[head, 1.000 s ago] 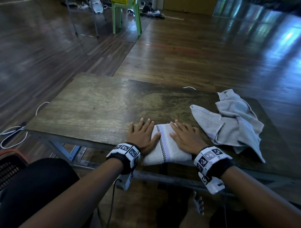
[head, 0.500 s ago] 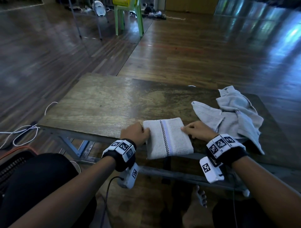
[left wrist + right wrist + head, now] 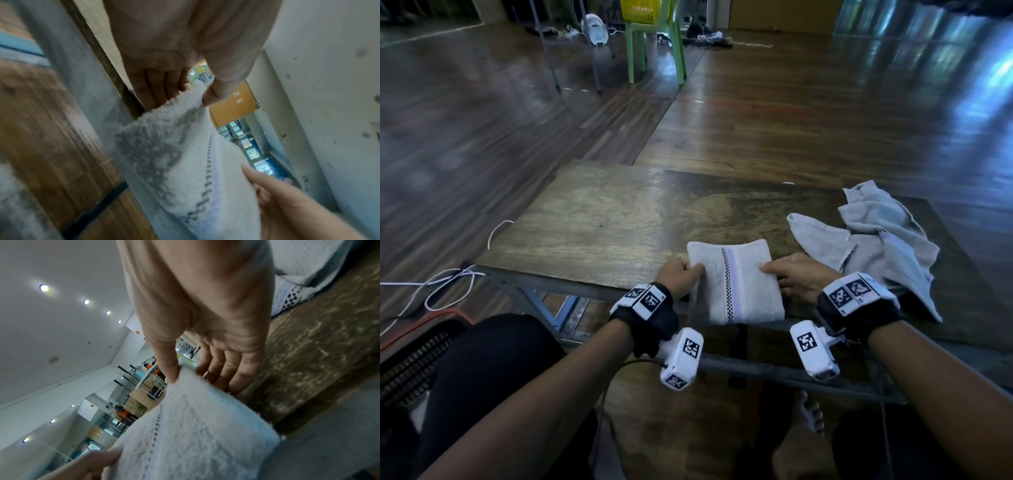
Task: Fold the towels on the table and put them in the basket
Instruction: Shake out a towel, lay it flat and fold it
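A folded white towel point(image 3: 734, 282) with a checkered stripe lies at the near edge of the wooden table point(image 3: 619, 222), its near end hanging past the edge. My left hand point(image 3: 681, 277) pinches its left side, thumb on top and fingers beneath, as the left wrist view shows on the towel point(image 3: 176, 155). My right hand point(image 3: 796, 275) pinches its right side the same way, seen in the right wrist view on the towel point(image 3: 197, 426). A crumpled grey towel point(image 3: 883, 243) lies at the table's right. A dark basket point(image 3: 410, 363) with an orange rim sits on the floor at my left.
White cables point(image 3: 441, 284) trail on the floor left of the table. A green plastic chair point(image 3: 654, 44) with a yellow basket stands far back. My knees and a bare foot point(image 3: 804, 431) are under the table's near edge.
Both hands went from lying flat on the folded towel to pinching its left and right sides. The towel has slid toward me over the table's near edge.
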Motion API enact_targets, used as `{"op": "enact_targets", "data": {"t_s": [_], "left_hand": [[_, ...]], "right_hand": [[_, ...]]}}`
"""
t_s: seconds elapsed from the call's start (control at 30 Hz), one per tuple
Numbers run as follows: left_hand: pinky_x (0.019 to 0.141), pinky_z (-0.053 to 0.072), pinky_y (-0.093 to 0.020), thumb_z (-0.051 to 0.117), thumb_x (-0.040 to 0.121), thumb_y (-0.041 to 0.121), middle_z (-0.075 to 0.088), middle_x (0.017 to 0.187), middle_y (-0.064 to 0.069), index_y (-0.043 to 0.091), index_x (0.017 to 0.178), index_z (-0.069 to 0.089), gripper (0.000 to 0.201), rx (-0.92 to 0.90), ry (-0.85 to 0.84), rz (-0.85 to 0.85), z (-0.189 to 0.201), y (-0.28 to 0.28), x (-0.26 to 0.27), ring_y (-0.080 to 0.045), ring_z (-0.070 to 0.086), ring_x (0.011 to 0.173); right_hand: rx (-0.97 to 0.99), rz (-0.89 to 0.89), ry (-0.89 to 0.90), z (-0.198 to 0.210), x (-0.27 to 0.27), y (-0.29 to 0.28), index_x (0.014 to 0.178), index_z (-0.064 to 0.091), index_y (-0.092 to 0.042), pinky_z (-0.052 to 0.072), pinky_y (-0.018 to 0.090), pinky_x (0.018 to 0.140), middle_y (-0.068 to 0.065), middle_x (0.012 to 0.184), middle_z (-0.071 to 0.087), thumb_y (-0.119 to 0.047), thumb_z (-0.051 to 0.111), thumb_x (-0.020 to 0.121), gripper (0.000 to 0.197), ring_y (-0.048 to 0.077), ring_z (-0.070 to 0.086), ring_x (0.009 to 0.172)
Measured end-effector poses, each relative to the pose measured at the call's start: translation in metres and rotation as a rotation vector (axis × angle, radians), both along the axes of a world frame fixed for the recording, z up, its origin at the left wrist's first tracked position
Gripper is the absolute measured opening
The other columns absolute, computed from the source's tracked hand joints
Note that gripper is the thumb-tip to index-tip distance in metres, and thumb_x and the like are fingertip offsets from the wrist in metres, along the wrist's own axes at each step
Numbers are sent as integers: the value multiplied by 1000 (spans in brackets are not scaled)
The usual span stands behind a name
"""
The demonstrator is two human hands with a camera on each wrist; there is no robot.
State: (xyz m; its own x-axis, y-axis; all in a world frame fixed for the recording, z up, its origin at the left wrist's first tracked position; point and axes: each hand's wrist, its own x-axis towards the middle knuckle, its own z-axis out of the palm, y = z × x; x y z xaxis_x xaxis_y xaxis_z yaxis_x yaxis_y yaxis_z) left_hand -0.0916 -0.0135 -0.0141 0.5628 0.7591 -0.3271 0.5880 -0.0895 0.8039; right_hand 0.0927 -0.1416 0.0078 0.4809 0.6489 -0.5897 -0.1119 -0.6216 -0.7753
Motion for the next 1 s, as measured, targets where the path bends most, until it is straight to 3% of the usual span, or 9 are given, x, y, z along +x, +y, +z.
{"op": "enact_targets", "data": {"t_s": [0.1, 0.2, 0.3, 0.43, 0.53, 0.8, 1.0], "left_hand": [[55, 35, -28, 56, 90, 18, 43, 57, -3, 15, 57, 44, 35, -106, -146, 100, 7, -3, -11, -17, 42, 54], [57, 42, -28, 55, 92, 19, 55, 72, -6, 7, 86, 62, 15, -218, -193, 141, 14, -13, -32, -21, 51, 66], [64, 46, -31, 54, 93, 21, 58, 89, -7, 5, 108, 59, 22, -272, -214, 168, 24, -24, -57, -23, 54, 79], [65, 44, -29, 53, 93, 17, 57, 93, -7, 12, 105, 58, 14, -246, -365, 212, 57, -34, -92, -21, 52, 80], [64, 46, -28, 54, 92, 13, 60, 94, -5, 13, 107, 58, 15, -208, -489, 214, 94, -39, -119, -22, 55, 85], [62, 44, -27, 53, 92, 9, 60, 88, 0, 15, 110, 56, 20, -63, -662, 275, 168, -53, -189, -13, 55, 75], [62, 45, -29, 58, 89, 8, 59, 91, -2, 12, 112, 54, 23, 8, -699, 525, 172, -57, -259, -19, 55, 81]], "right_hand": [[66, -113, 119, 8, -12, -4, 117, 53, 3, 47, 32, 66, 11, 101, 63, -12, 66, 84, 38, 21, 59, 90], [94, -146, 177, 18, -32, -11, 117, 53, 3, 47, 35, 65, 14, 99, 62, -8, 64, 85, 36, 23, 58, 88], [134, -108, 161, 29, -57, -16, 115, 55, 4, 50, 34, 64, 17, 103, 63, -8, 61, 87, 30, 26, 60, 89], [224, -34, 22, 57, -87, -18, 109, 61, 0, 51, 36, 68, 17, 108, 65, -11, 59, 89, 23, 25, 63, 92], [323, 8, -21, 91, -108, -21, 105, 62, -3, 50, 37, 70, 13, 104, 65, -10, 58, 89, 18, 23, 61, 91], [532, 184, -152, 169, -169, -18, 86, 61, -11, 48, 34, 67, 5, 82, 63, -12, 54, 92, 9, 18, 59, 73], [562, 410, -183, 177, -228, 19, 100, 60, -10, 51, 33, 69, 6, 91, 63, -15, 53, 93, 11, 19, 60, 78]]}}
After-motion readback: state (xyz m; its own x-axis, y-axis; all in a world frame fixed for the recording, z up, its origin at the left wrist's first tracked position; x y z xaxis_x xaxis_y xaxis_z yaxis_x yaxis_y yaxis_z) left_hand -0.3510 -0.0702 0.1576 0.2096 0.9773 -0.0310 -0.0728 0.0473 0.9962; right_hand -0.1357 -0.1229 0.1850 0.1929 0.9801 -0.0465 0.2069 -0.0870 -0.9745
